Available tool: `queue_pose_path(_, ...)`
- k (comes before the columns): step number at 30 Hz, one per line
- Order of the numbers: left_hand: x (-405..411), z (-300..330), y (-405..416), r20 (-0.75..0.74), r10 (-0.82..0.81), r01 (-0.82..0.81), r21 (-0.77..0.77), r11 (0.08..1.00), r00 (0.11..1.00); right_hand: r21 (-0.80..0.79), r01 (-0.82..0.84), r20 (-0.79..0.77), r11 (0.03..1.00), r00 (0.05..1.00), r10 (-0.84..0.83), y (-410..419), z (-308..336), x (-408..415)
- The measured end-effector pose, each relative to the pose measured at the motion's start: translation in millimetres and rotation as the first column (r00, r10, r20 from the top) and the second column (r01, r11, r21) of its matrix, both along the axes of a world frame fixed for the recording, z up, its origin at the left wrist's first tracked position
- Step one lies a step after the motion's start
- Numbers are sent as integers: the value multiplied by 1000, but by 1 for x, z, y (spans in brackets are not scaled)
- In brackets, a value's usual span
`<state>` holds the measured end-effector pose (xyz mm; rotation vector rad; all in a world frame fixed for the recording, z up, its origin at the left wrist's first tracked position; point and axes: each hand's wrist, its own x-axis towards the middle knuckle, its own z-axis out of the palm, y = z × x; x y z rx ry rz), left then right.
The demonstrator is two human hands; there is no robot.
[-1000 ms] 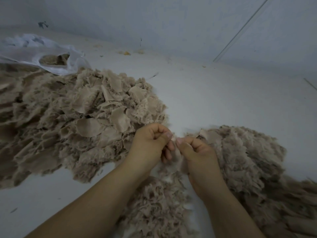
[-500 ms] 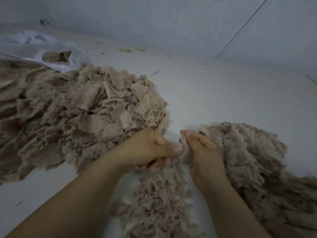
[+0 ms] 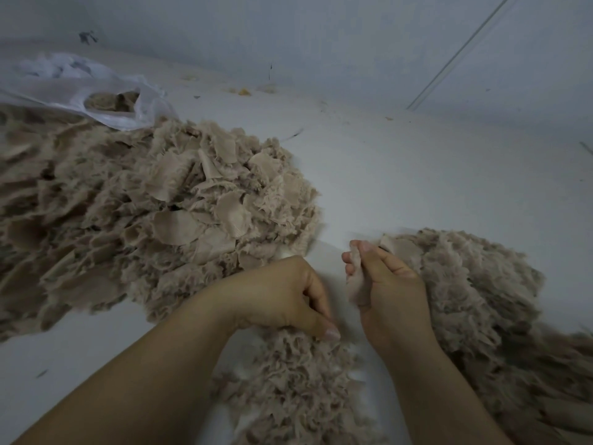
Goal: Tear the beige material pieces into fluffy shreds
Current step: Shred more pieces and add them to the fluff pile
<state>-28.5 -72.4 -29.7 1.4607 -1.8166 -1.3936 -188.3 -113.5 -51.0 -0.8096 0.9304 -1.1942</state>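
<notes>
A big heap of beige material pieces [image 3: 134,207] covers the left of the white surface. A fluffy pile of torn shreds [image 3: 465,300] lies at the right, and a smaller pile of shreds [image 3: 298,380] sits between my forearms. My right hand [image 3: 388,290] grips a beige piece [image 3: 354,277] in its curled fingers, held up beside the right pile. My left hand [image 3: 285,300] is curled low over the near shreds, thumb tip down against them; whether it holds a scrap is hidden.
A white plastic bag [image 3: 106,101] with beige pieces in its mouth lies at the back left. Small scraps dot the white surface [image 3: 401,175] near the wall [image 3: 321,33]. A thin line runs up the wall at the right.
My hands have pulled apart. The left hand dropped down and toward me onto the near shreds, while the right hand stayed up with the piece.
</notes>
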Motion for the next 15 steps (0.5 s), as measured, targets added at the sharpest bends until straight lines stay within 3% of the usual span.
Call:
queue_pose_path(4,-12,-5,-6,-181,303,-322,-86,943,935,-53,-67,-101,996,993,61,4,0,2)
queue_pose_path(6,-19,-8,-7,-207,320,-349,-123,929,925,-28,-57,-93,998,994,54,3,-2,2)
queue_pose_path(9,-17,-10,-6,-112,312,-324,-113,939,943,-25,-34,-73,999,997,32,1,-2,2)
queue_pose_path(10,-16,-8,-6,-167,343,-358,-74,931,924,-32,-23,-65,999,998,20,1,-3,2)
queue_pose_path(11,-15,-5,-7,-299,408,-439,-43,897,863,-33,-1,-35,999,999,0,1,-3,2)
queue_pose_path(13,-7,4,-12,-650,513,-664,17,748,561,-9,62,53,998,997,-62,0,-2,0)
queue_pose_path(14,-3,9,-15,-772,487,-720,56,691,407,12,96,89,995,991,-96,-2,-2,-1)
queue_pose_path(15,0,11,-19,-829,456,-737,82,671,323,32,123,123,992,984,-126,-3,-1,-2)
